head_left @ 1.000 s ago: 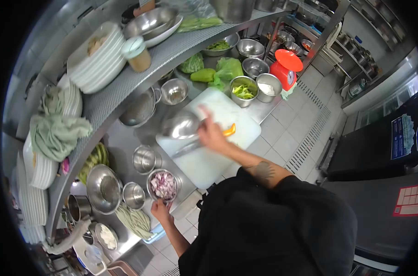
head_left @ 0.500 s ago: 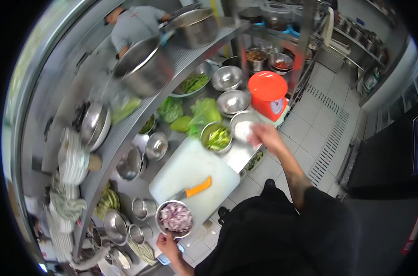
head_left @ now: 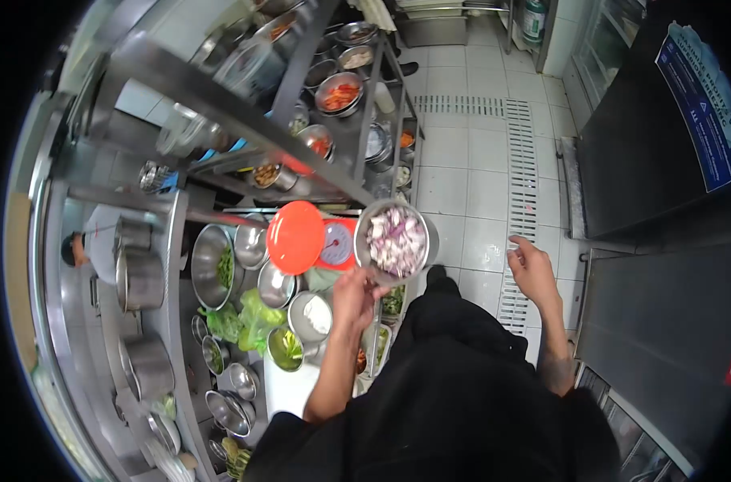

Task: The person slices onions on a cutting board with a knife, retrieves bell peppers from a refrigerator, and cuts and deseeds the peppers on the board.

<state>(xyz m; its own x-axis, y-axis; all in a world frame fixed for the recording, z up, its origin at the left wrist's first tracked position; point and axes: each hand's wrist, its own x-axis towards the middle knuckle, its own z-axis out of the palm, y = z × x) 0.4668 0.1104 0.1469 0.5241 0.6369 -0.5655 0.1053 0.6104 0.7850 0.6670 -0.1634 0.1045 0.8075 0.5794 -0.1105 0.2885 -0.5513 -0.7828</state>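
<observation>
My left hand (head_left: pixel 355 299) grips the near rim of a metal bowl (head_left: pixel 431 234) and holds it out in front of me. Chopped red onion (head_left: pixel 397 243) fills this bowl. Close by on the left is a red kitchen scale (head_left: pixel 334 243) with a round dial and a red pan (head_left: pixel 294 238) on top. Over the floor on the right, my right hand (head_left: pixel 532 275) hangs with nothing in it, its fingers loosely bent and apart.
A bowl of white contents (head_left: pixel 318 313) and a bowl of cut greens (head_left: pixel 286 349) stand beside the white cutting board (head_left: pixel 289 391). A steel rack (head_left: pixel 253 120) holds several food bowls ahead. On the right is a dark cabinet (head_left: pixel 659 136). Another person (head_left: pixel 100 241) is at far left.
My left hand has lifted the onion bowl from beside the cutting board and carried it forward past the scale. My right hand has left the white-filled bowl. The view has turned right.
</observation>
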